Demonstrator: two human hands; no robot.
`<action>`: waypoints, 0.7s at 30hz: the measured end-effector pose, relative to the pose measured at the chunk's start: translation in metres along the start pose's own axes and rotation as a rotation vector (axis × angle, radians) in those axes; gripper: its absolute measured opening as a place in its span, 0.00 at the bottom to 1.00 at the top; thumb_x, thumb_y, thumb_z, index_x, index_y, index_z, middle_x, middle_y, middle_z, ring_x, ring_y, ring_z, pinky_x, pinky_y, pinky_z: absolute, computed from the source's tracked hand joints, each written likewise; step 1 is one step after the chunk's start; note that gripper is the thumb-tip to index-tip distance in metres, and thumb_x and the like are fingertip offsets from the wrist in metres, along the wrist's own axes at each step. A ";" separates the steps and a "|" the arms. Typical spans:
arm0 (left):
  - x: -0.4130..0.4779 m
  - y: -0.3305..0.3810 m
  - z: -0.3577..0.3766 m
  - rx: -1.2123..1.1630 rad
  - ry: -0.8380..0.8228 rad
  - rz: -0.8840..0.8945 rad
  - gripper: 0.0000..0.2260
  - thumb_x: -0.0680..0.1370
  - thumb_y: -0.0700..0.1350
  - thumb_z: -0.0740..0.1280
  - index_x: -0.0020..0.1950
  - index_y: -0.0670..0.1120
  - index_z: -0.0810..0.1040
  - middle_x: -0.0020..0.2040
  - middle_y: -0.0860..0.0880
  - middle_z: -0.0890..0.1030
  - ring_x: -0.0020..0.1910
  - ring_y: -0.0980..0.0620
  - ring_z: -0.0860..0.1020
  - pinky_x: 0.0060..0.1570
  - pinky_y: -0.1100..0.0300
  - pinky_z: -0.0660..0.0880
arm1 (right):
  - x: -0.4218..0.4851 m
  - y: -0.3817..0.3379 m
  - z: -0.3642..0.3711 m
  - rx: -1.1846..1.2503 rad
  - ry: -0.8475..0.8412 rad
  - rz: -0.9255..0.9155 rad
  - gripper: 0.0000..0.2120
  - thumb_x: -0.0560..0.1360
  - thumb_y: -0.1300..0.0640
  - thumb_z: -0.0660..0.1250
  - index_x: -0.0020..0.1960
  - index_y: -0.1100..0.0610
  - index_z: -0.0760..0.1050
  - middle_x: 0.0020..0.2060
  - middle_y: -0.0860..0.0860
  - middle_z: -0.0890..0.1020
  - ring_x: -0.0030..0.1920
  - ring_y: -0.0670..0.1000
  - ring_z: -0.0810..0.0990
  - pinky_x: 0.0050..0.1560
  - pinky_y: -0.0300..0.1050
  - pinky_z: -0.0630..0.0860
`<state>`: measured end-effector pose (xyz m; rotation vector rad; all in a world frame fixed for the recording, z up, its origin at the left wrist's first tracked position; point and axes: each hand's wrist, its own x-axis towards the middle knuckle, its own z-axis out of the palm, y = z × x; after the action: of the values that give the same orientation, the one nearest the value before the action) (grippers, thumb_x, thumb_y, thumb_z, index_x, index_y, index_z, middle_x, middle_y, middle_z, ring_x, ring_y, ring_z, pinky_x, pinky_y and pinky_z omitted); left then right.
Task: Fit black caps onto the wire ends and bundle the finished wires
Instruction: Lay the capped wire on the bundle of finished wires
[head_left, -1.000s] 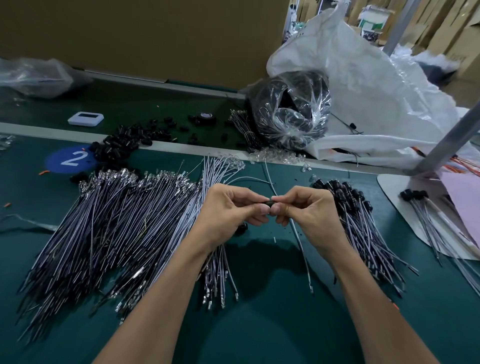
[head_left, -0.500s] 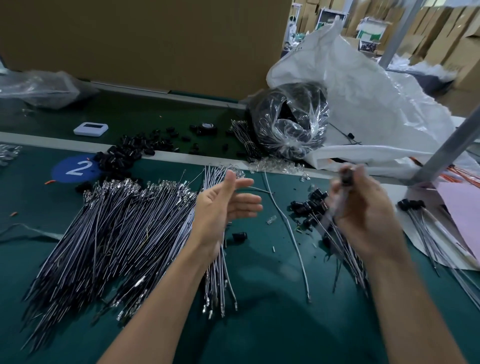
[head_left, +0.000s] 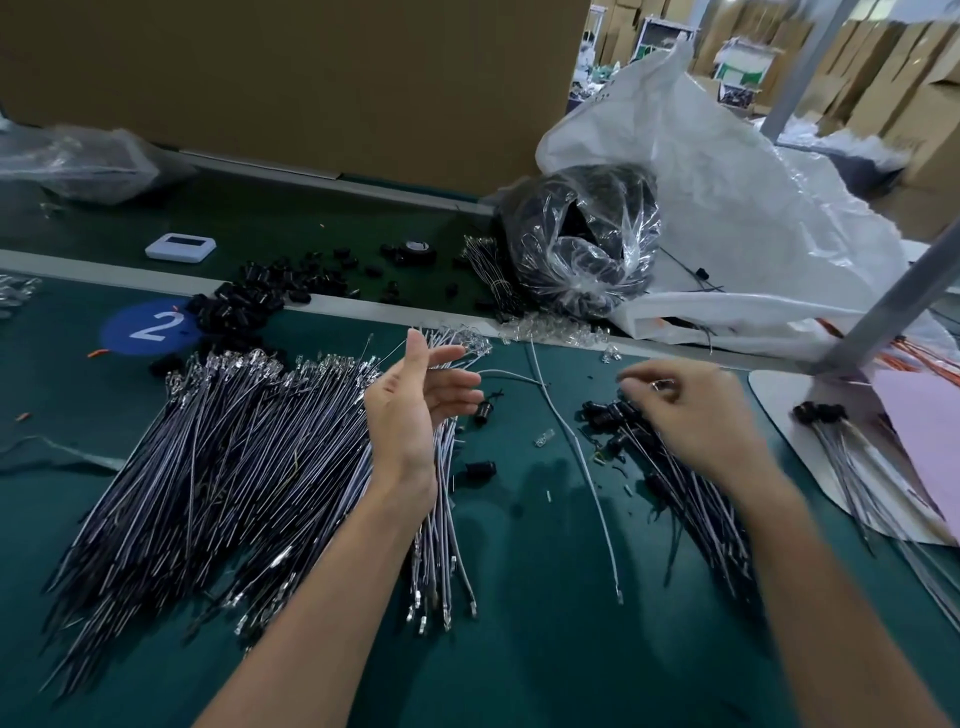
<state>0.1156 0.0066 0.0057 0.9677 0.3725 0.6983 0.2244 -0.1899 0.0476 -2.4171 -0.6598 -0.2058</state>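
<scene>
Where the right hand (head_left: 691, 415) hovers, capped wires (head_left: 696, 519) lie; clear bag (head_left: 597, 270) behind.

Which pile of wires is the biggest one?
The uncapped wire pile, just left of the left hand. It fans out far wider than the capped wire pile by the right hand, and its ends are bare shiny metal.

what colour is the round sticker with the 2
The sticker is blue with a white 2; head view.
</scene>
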 end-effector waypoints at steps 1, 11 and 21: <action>0.000 0.000 0.000 0.010 0.005 0.004 0.18 0.82 0.52 0.59 0.45 0.42 0.83 0.34 0.45 0.84 0.31 0.50 0.81 0.32 0.62 0.79 | -0.001 -0.010 0.015 0.027 -0.018 -0.047 0.07 0.76 0.59 0.70 0.53 0.56 0.84 0.43 0.48 0.84 0.38 0.38 0.78 0.38 0.22 0.69; 0.007 -0.005 -0.006 0.832 0.172 0.331 0.10 0.77 0.40 0.69 0.57 0.50 0.80 0.44 0.56 0.82 0.43 0.54 0.80 0.46 0.56 0.79 | -0.026 -0.041 0.094 -0.010 0.092 -0.293 0.07 0.77 0.64 0.66 0.51 0.58 0.82 0.45 0.51 0.84 0.48 0.53 0.78 0.48 0.45 0.74; -0.001 0.037 -0.006 1.634 -0.014 0.127 0.07 0.75 0.42 0.71 0.40 0.53 0.78 0.44 0.53 0.83 0.43 0.51 0.79 0.38 0.59 0.73 | -0.029 -0.040 0.091 -0.009 0.152 -0.277 0.08 0.76 0.66 0.67 0.51 0.60 0.82 0.43 0.52 0.85 0.45 0.52 0.78 0.43 0.39 0.72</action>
<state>0.0976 0.0238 0.0335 2.5409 0.9097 0.3882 0.1782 -0.1193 -0.0127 -2.2835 -0.9219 -0.5013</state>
